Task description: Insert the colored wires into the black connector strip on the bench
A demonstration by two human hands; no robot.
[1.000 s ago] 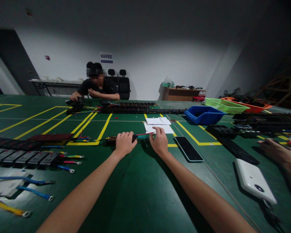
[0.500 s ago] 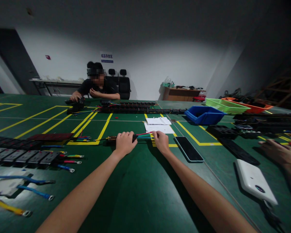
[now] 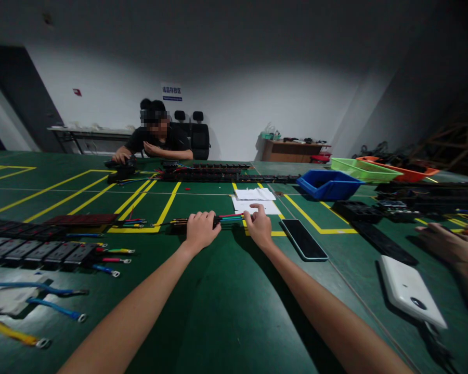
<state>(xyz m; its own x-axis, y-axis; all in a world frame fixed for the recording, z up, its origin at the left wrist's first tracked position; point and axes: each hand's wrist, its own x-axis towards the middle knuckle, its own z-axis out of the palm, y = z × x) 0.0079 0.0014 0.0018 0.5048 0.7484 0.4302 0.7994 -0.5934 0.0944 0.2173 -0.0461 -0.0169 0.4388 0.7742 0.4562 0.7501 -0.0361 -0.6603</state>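
Observation:
My left hand (image 3: pixel 200 228) is wrapped over a dark strip-shaped part (image 3: pixel 178 223) lying on the green table, and much of that part is hidden beneath my fingers. Several wires (image 3: pixel 231 218) in red, blue and green run out of its right end. At their far end my right hand (image 3: pixel 258 226) pinches the wires between thumb and fingers, with the index finger lifted and pointing forward. The wire tips are hidden by that hand. Just beyond it lie white papers (image 3: pixel 255 200), and to its right a phone (image 3: pixel 304 239) lies flat.
Black socket strips (image 3: pixel 42 252) with lugged wires lie at left. A blue bin (image 3: pixel 327 184), a green bin (image 3: pixel 364 169) and a white power bank (image 3: pixel 411 291) are to the right. Another person's hand (image 3: pixel 446 246) works at far right; a person (image 3: pixel 159 137) leans on the table opposite.
My right index finger has risen and straightened away from the wires. My left hand and the dark part stay where they were.

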